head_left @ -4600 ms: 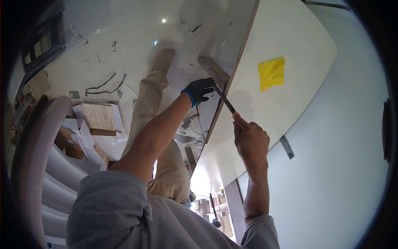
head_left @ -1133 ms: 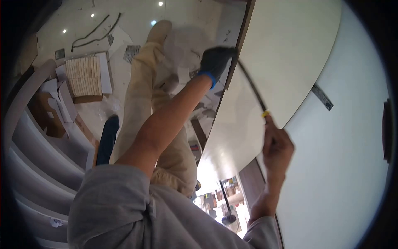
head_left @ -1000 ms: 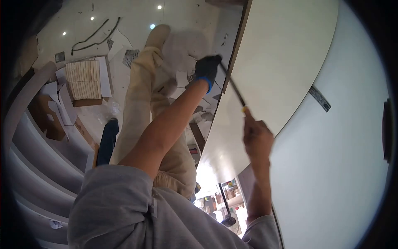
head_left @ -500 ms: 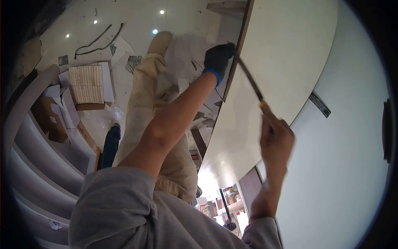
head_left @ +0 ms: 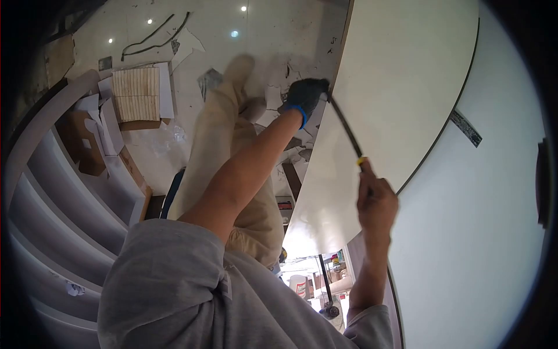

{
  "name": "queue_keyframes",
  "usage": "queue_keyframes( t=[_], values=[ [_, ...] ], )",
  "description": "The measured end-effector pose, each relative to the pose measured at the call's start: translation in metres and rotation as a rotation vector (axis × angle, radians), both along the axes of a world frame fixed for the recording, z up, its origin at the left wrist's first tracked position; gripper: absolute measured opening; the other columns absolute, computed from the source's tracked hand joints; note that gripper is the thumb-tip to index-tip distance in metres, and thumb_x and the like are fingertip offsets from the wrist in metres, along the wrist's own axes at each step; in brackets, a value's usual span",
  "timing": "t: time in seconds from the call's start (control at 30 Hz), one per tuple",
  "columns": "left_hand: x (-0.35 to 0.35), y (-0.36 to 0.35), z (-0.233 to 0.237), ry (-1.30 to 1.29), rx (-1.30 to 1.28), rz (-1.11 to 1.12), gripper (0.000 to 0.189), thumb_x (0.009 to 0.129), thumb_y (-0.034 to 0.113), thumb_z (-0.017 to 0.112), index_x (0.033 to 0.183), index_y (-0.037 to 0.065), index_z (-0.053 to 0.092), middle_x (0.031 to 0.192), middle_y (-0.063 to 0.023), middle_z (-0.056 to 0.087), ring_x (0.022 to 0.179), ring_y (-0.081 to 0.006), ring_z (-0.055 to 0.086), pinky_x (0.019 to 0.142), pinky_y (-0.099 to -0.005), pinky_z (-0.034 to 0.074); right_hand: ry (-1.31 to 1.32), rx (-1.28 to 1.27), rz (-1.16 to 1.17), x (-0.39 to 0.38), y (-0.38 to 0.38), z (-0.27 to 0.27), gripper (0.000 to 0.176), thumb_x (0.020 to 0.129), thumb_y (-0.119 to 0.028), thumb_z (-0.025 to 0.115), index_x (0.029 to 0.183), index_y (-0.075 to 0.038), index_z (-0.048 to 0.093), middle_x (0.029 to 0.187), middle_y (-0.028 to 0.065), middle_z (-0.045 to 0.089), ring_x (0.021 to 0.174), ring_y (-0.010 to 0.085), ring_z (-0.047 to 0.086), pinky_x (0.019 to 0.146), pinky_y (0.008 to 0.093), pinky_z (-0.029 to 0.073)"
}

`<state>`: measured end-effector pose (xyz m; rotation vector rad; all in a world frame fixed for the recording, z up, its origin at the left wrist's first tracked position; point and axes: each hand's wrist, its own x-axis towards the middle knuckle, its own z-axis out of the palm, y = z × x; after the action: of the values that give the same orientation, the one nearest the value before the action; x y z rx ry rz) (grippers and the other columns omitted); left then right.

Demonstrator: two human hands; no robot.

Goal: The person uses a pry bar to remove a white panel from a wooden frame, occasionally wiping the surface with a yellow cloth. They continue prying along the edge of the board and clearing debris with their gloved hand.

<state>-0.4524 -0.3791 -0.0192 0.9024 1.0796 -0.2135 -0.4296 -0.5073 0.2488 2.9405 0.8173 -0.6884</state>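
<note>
My right hand point(head_left: 376, 200), bare, is closed round the yellow-and-black handle of a long flat file point(head_left: 347, 129). The file slants across a large cream-white panel point(head_left: 401, 87), its far end at the panel's left edge. My left hand point(head_left: 306, 96) wears a dark glove with a blue cuff. Its fingers are closed at the far end of the file, right by the panel edge; the fingertips are partly hidden.
A curved shelf unit point(head_left: 75, 192) stands at the left, near an open cardboard box point(head_left: 81, 139) and a stack of pale strips point(head_left: 136, 93). Scraps and a black cord point(head_left: 154, 46) litter the floor round my feet. A dark patterned strip point(head_left: 467, 129) lies on the white surface at the right.
The file and my right hand have moved slightly up and left in view. My left hand sits a little lower. The whole view has shifted, and less of the panel's brown edge shows.
</note>
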Motion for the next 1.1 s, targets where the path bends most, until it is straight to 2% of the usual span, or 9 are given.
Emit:
queue_keyframes(
  t=[0.1, 0.17, 0.23, 0.3, 0.33, 0.47, 0.57, 0.9, 1.1],
  values=[
    [-0.007, 0.007, -0.022, 0.044, 0.053, -0.046, 0.033, 0.081, 0.032, 0.067, 0.094, 0.002, 0.071, 0.090, -0.0088, 0.069, 0.084, -0.0170, 0.060, 0.078, -0.0302, 0.045, 0.021, -0.016, 0.002, -0.037, -0.017, -0.061, 0.031, 0.088, -0.022, 0.062, 0.118, -0.019, 0.064, 0.059, 0.0072, 0.054, 0.043, 0.0234, 0.054, 0.042, 0.0371, 0.046],
    [-0.025, 0.006, -0.100, 0.184, 0.148, -0.663, 0.033, 0.081, 0.031, 0.067, 0.095, 0.002, 0.071, 0.091, -0.0083, 0.070, 0.084, -0.0168, 0.060, 0.078, -0.0296, 0.045, 0.144, -0.169, 0.006, -0.036, 0.004, -0.099, 0.031, 0.089, -0.020, 0.060, 0.120, -0.019, 0.063, 0.059, 0.0092, 0.054, 0.051, 0.0254, 0.058, 0.047, 0.0381, 0.047],
    [-0.023, 0.000, -0.146, 0.139, 0.096, -0.593, 0.032, 0.081, 0.031, 0.067, 0.096, 0.002, 0.071, 0.091, -0.0074, 0.070, 0.084, -0.0163, 0.060, 0.077, -0.0291, 0.044, 0.096, -0.077, 0.042, -0.029, 0.002, -0.109, 0.031, 0.089, -0.020, 0.061, 0.120, -0.019, 0.064, 0.058, 0.0079, 0.053, 0.045, 0.0237, 0.055, 0.043, 0.0369, 0.045],
    [-0.040, -0.026, -0.146, -0.051, -0.138, 0.096, 0.032, 0.082, 0.031, 0.067, 0.096, 0.003, 0.071, 0.091, -0.0061, 0.070, 0.083, -0.0155, 0.059, 0.077, -0.0287, 0.044, 0.084, -0.018, 0.006, -0.031, -0.004, -0.091, 0.031, 0.088, -0.018, 0.062, 0.119, -0.019, 0.064, 0.057, 0.0069, 0.051, 0.042, 0.0217, 0.052, 0.041, 0.0356, 0.044],
    [-0.021, 0.005, -0.056, -0.006, -0.136, 0.037, 0.032, 0.082, 0.031, 0.065, 0.098, 0.003, 0.070, 0.093, -0.0038, 0.069, 0.083, -0.0135, 0.058, 0.075, -0.0288, 0.044, 0.080, -0.005, -0.041, -0.025, 0.001, -0.061, 0.031, 0.087, -0.017, 0.063, 0.118, -0.019, 0.065, 0.057, 0.0066, 0.051, 0.042, 0.0205, 0.051, 0.041, 0.0349, 0.043],
    [-0.007, 0.000, 0.023, 0.026, 0.017, -0.054, 0.027, 0.084, 0.030, 0.063, 0.095, 0.006, 0.071, 0.092, -0.0049, 0.068, 0.079, -0.0132, 0.058, 0.075, -0.0289, 0.044, 0.041, -0.072, -0.036, -0.018, -0.006, 0.010, 0.030, 0.086, -0.017, 0.066, 0.116, -0.019, 0.067, 0.055, 0.0044, 0.048, 0.042, 0.0172, 0.050, 0.040, 0.0338, 0.041],
    [-0.060, -0.052, -0.060, -0.087, 0.464, -0.311, 0.027, 0.083, 0.031, 0.063, 0.091, 0.007, 0.071, 0.085, -0.0065, 0.068, 0.077, -0.0141, 0.058, 0.073, -0.0304, 0.044, 0.081, -0.038, -0.015, -0.047, -0.031, -0.037, 0.030, 0.087, -0.020, 0.064, 0.117, -0.019, 0.066, 0.055, 0.0041, 0.047, 0.041, 0.0186, 0.050, 0.040, 0.0348, 0.042],
    [-0.014, -0.007, 0.020, -0.042, -0.022, 0.083, 0.033, 0.083, 0.028, 0.065, 0.102, 0.002, 0.069, 0.099, -0.0105, 0.069, 0.091, -0.0171, 0.062, 0.083, -0.0305, 0.045, 0.025, -0.077, -0.073, -0.020, 0.000, 0.009, 0.031, 0.085, -0.016, 0.067, 0.115, -0.019, 0.067, 0.058, 0.0041, 0.052, 0.044, 0.0169, 0.053, 0.042, 0.0340, 0.045],
    [-0.066, -0.073, -0.095, -0.040, 0.047, -0.079, 0.029, 0.085, 0.027, 0.061, 0.099, 0.002, 0.069, 0.096, -0.0095, 0.070, 0.089, -0.0192, 0.063, 0.082, -0.0309, 0.047, 0.082, -0.170, 0.007, -0.061, -0.023, -0.058, 0.029, 0.087, -0.021, 0.063, 0.115, -0.020, 0.066, 0.056, 0.0055, 0.051, 0.043, 0.0212, 0.052, 0.040, 0.0355, 0.043]
  ],
)
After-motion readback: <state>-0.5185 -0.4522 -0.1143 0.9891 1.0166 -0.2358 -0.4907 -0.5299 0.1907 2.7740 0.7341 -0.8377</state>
